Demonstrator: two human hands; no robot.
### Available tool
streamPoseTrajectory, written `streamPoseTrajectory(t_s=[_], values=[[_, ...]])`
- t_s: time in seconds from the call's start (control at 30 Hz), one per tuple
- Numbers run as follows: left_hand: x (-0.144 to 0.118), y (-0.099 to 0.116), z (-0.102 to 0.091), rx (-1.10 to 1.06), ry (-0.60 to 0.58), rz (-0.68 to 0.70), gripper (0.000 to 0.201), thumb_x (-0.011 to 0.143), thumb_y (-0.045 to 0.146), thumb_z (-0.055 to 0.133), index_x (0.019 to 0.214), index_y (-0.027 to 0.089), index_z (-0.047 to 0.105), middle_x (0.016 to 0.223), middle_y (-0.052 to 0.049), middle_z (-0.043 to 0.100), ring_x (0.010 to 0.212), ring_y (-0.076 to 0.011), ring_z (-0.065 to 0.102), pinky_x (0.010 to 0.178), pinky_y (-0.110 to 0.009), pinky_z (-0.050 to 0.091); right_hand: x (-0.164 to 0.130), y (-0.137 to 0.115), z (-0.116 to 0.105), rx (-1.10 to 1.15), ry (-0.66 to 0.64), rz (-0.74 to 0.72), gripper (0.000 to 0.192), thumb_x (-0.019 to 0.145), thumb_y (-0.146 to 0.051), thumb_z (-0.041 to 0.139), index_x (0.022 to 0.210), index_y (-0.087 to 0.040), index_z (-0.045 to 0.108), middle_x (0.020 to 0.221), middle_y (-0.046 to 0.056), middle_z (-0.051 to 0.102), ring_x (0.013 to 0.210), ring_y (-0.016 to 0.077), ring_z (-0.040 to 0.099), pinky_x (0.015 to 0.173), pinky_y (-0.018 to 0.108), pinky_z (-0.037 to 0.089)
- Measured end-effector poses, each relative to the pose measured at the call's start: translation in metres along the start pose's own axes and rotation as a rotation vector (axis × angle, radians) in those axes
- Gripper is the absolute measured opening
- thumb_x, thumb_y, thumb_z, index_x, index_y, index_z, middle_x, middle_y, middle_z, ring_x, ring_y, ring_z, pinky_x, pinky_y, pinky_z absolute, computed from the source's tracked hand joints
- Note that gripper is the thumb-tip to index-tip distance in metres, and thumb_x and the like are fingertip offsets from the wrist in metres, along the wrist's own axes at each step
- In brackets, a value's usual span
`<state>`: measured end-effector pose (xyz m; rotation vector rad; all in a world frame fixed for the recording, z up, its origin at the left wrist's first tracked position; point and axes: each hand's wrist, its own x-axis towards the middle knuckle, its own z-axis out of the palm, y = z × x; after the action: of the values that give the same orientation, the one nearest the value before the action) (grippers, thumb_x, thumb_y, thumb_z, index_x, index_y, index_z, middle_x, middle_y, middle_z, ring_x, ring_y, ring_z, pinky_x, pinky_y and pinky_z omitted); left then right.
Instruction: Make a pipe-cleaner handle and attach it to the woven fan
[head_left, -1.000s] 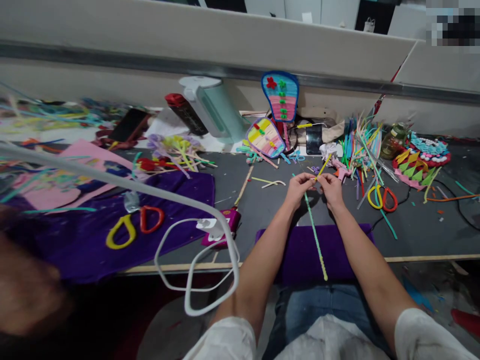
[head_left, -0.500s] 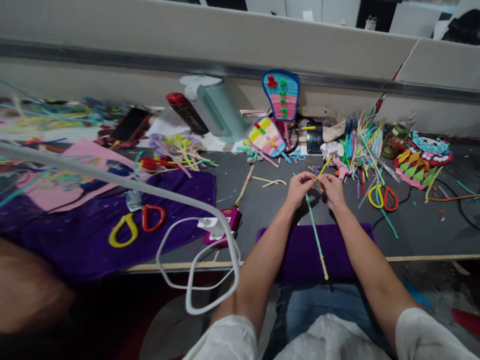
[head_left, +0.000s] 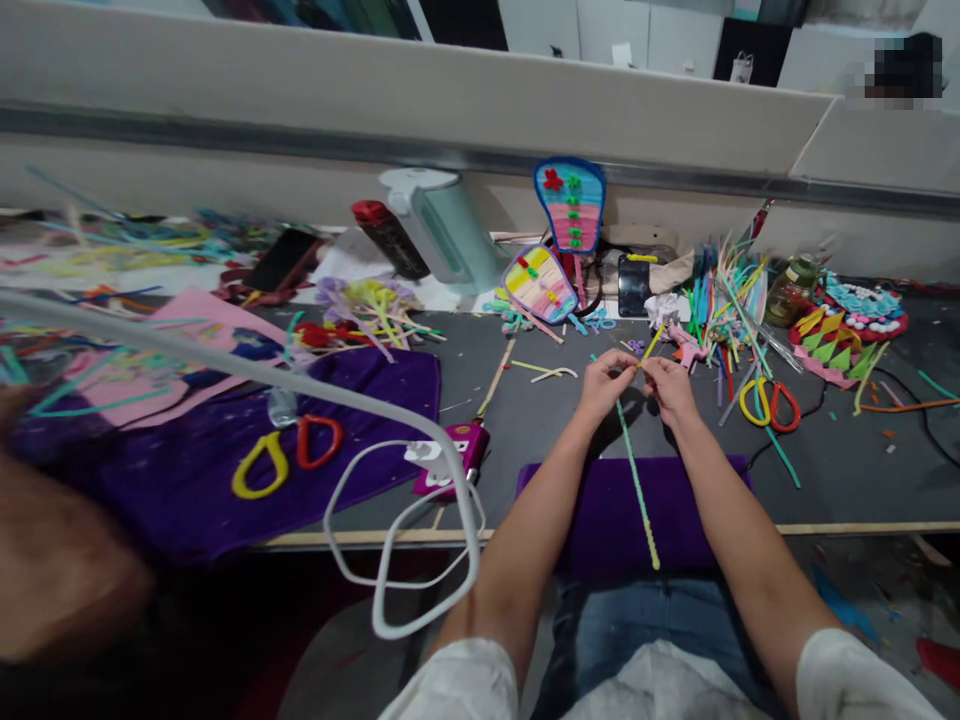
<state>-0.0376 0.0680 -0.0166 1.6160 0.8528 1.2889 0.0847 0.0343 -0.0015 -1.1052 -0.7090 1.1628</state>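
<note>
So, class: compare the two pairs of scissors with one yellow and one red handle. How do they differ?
The left scissors lie on the purple cloth, far from the hands; the right scissors lie on the bare grey tabletop, close to the right hand. The left pair looks larger in view and lies clear; loose sticks cross the right pair. Both share looped handles.

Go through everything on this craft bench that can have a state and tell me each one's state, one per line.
Left hand: pinching the green pipe cleaner.
Right hand: pinching the yellow pipe cleaner.
Scissors: lying flat, apart from both hands.
Phone: screen dark.
</note>
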Motion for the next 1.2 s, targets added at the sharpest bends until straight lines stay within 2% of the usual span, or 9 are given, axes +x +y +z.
streamPoseTrajectory(t_s=[0.2,0.37,0.5,0.67,0.87,1.2], values=[[0.0,-0.001,0.005,-0.076,0.029,-0.146,0.018,0.072,0.034,0.068,0.073,0.016,0.066,0.067,0.0,0.059,0.06,-0.011,0.054,0.057,-0.023,0.048,0.002,0.004,-0.004,-0.24,0.016,-0.263,0.024,0.069,-0.041,0.064,0.072,-0.018,0.06,0.06,-0.005,0.052,0.053,0.0087,0.041,0.051,0.023,0.034],[0.0,0.007,0.004,-0.304,-0.055,-0.34,0.018,0.066,0.031,0.07,0.071,0.015,0.065,0.065,0.0,0.057,0.058,-0.0101,0.053,0.057,-0.024,0.051,0.0,0.005,-0.007,-0.507,0.042,-0.479,0.017,0.078,-0.036,0.058,0.075,-0.019,0.06,0.072,-0.001,0.056,0.062,0.0115,0.047,0.062,0.026,0.039],[0.0,0.011,0.0,-0.436,-0.095,-0.423,0.022,0.066,0.034,0.071,0.073,0.015,0.064,0.067,0.0,0.057,0.063,-0.0115,0.056,0.059,-0.026,0.054,-0.005,0.001,-0.007,-0.625,0.012,-0.563,0.015,0.082,-0.032,0.055,0.073,-0.021,0.059,0.075,0.0,0.054,0.067,0.0134,0.048,0.067,0.027,0.039],[0.002,0.01,-0.001,-0.529,-0.077,-0.514,0.023,0.06,0.029,0.074,0.072,0.014,0.062,0.064,0.0,0.059,0.061,-0.0118,0.056,0.058,-0.026,0.054,-0.009,-0.001,-0.004,-0.643,-0.005,-0.568,0.015,0.083,-0.032,0.055,0.072,-0.021,0.058,0.077,0.0,0.053,0.067,0.0133,0.048,0.067,0.026,0.038],[0.002,0.008,-0.001,-0.58,-0.04,-0.559,0.025,0.056,0.027,0.076,0.071,0.014,0.06,0.062,0.001,0.059,0.059,-0.0103,0.056,0.059,-0.026,0.054,-0.006,0.004,-0.003,-0.614,0.02,-0.532,0.017,0.082,-0.033,0.055,0.072,-0.02,0.059,0.074,0.0,0.054,0.064,0.0122,0.047,0.064,0.025,0.038],[0.002,0.007,-0.001,-0.504,-0.009,-0.473,0.02,0.057,0.026,0.075,0.067,0.014,0.063,0.064,0.0,0.059,0.059,-0.01,0.054,0.061,-0.026,0.053,-0.002,0.008,-0.002,-0.397,0.017,-0.338,0.018,0.075,-0.037,0.06,0.07,-0.019,0.061,0.063,-0.003,0.057,0.058,0.0108,0.046,0.058,0.023,0.039]])
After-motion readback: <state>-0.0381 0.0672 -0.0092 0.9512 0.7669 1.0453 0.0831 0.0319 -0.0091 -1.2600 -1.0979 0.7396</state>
